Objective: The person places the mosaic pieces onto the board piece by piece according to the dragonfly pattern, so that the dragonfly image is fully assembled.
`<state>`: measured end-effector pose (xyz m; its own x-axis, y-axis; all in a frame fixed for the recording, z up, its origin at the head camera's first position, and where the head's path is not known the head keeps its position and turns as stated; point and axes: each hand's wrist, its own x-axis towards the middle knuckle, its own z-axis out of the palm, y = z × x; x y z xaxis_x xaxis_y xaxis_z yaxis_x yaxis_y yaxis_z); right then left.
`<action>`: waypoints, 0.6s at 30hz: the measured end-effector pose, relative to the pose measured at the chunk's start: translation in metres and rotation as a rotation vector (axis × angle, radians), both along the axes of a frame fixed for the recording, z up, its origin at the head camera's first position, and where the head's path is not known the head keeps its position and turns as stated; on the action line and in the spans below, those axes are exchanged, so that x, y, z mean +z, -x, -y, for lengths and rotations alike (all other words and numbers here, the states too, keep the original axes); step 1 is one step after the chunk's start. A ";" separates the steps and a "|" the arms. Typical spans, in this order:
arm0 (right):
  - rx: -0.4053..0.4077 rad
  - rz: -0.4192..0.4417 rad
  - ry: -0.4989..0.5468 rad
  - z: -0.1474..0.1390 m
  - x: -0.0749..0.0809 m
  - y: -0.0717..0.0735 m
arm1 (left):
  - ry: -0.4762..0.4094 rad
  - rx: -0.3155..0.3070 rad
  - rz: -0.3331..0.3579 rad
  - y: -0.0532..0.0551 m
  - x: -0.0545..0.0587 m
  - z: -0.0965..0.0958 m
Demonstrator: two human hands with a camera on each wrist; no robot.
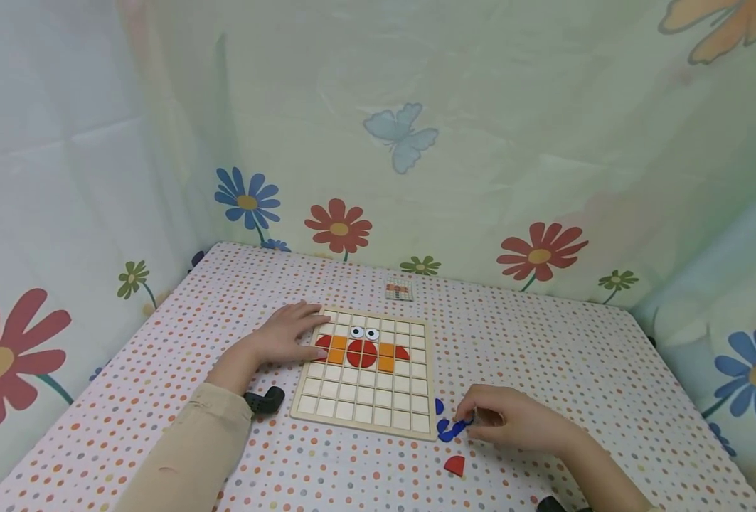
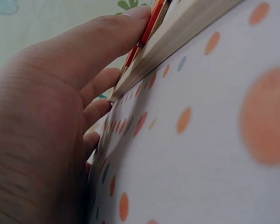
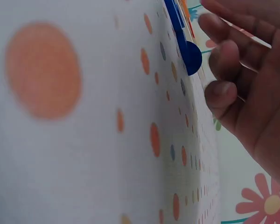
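In the head view my left hand [image 1: 286, 333] rests on the left edge of a wooden grid board [image 1: 355, 412], its thumb over a red quarter-circle piece [image 1: 323, 344]. Red and orange pieces and two round eye pieces [image 1: 364, 333] lie on the board. My right hand [image 1: 512, 419] is bent over several blue curved pieces [image 1: 449, 432] beside the board's lower right corner. In the right wrist view a blue piece [image 3: 192, 58] shows beside its loosely bent fingers, with a gap between. The right thumb is hidden there.
A loose red quarter-circle piece [image 1: 455, 465] lies on the dotted tablecloth [image 1: 365, 476] near the right hand. Behind the board lies a small picture card [image 1: 400, 290]. Flower-printed curtains [image 1: 454, 192] enclose the table.
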<state>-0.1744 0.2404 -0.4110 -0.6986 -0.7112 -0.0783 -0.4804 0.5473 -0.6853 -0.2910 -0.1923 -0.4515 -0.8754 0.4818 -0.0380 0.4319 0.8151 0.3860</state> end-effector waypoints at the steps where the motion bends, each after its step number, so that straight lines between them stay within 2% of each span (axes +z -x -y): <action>1: 0.017 0.023 -0.003 0.000 0.000 -0.001 | -0.001 0.001 0.001 0.000 0.000 0.000; 4: 0.055 0.105 -0.028 0.001 -0.002 -0.004 | -0.003 -0.002 -0.003 -0.001 0.000 0.001; 8: 0.110 0.136 -0.046 0.003 -0.003 -0.007 | -0.007 -0.015 -0.010 -0.001 0.001 0.001; 13: 0.172 0.123 -0.067 0.005 -0.004 -0.012 | -0.003 -0.019 -0.011 -0.001 0.002 0.000; 18: 0.214 0.062 -0.091 0.009 -0.006 -0.013 | -0.005 -0.012 -0.006 -0.001 0.003 0.000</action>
